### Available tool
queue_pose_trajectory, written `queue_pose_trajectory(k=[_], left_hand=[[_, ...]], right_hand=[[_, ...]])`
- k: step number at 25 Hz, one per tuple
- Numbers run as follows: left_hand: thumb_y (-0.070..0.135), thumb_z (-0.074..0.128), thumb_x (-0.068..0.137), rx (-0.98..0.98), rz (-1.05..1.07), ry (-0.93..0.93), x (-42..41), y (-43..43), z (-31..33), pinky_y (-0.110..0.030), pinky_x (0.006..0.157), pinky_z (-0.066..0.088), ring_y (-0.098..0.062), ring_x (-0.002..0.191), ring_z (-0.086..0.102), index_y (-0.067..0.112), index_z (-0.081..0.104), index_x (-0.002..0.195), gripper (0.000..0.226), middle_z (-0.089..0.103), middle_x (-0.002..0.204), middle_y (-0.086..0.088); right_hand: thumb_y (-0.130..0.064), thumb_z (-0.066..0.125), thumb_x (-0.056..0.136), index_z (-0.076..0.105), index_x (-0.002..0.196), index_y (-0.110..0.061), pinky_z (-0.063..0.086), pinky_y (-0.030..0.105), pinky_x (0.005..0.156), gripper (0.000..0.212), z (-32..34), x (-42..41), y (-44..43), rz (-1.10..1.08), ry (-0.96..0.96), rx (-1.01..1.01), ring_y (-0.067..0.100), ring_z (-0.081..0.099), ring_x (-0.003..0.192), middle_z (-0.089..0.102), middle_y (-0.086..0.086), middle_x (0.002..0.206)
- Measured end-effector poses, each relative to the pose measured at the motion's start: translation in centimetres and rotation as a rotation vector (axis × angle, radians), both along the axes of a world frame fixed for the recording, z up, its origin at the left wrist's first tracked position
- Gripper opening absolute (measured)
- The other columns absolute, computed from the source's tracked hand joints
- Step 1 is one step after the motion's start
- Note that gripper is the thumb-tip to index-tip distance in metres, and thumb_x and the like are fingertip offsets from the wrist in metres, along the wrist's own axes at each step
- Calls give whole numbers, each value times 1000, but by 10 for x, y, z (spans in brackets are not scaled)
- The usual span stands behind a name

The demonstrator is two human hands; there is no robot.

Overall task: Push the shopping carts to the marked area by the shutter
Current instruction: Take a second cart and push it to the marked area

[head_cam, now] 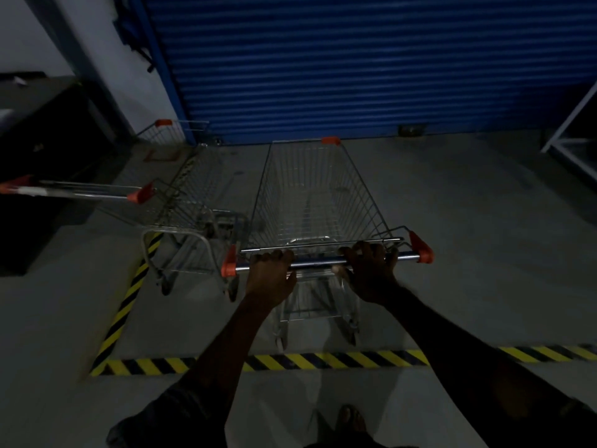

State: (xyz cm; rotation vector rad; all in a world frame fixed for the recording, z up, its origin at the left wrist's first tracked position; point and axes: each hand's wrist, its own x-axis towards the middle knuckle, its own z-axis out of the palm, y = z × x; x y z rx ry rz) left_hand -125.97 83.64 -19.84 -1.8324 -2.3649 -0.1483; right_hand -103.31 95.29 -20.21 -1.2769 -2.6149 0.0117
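A wire shopping cart (310, 195) with orange corner caps stands in front of me, its nose pointing at the blue shutter (355, 66). My left hand (269, 276) and my right hand (371, 273) both grip its handle bar (323, 262). The cart's wheels stand inside the yellow-and-black floor tape (339, 358) that marks the area. A second empty cart (181, 189) is parked to the left, inside the tape too, its handle (77, 190) pointing left.
A dark cabinet (42, 163) stands at the left against the white wall. A white metal rack (571, 130) is at the right by the shutter. The tape's left strip (126, 305) runs toward the shutter. My foot (350, 418) shows on the grey floor.
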Motion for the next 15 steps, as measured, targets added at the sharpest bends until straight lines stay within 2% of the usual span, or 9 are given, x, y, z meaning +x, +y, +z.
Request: queue_pose_trajectory(k=[4, 8, 11, 12, 15], left_hand=[[42, 75, 72, 46, 46, 4, -24, 37, -2, -42, 77, 47, -33, 81, 67, 23, 67, 107, 41, 70, 92, -3], [46, 69, 70, 47, 41, -6, -50, 64, -4, -45, 81, 44, -34, 86, 65, 21, 66, 114, 51, 69, 99, -4], [50, 69, 67, 65, -18, 14, -72, 76, -6, -46, 82, 43, -34, 92, 63, 21, 64, 118, 59, 66, 108, -3], [51, 69, 67, 70, -33, 6, -79, 81, -5, -47, 82, 43, -33, 94, 62, 21, 63, 119, 61, 66, 110, -3], [52, 72, 65, 33, -94, -37, -100, 91, 0, -49, 85, 43, -34, 101, 60, 20, 59, 130, 74, 63, 118, -4]], right_hand=[[-77, 34, 85, 60, 123, -42, 28, 74, 104, 58, 4, -32, 46, 18, -15, -49, 36, 55, 116, 62, 0, 122], [-78, 27, 84, 56, 132, -42, 17, 73, 112, 67, 10, -62, 79, 22, -78, -106, 35, 44, 135, 54, 5, 141], [-75, 29, 89, 62, 134, -33, 30, 76, 106, 70, 9, -84, 88, -59, -147, -188, 41, 49, 137, 55, 17, 145], [-74, 28, 92, 60, 139, -32, 31, 77, 105, 70, 10, -92, 89, -92, -117, -171, 42, 45, 140, 50, 21, 150], [-64, 36, 101, 25, 159, -38, 8, 70, 117, 65, 15, -119, 84, -242, -71, -269, 36, -2, 157, 2, 18, 170]])
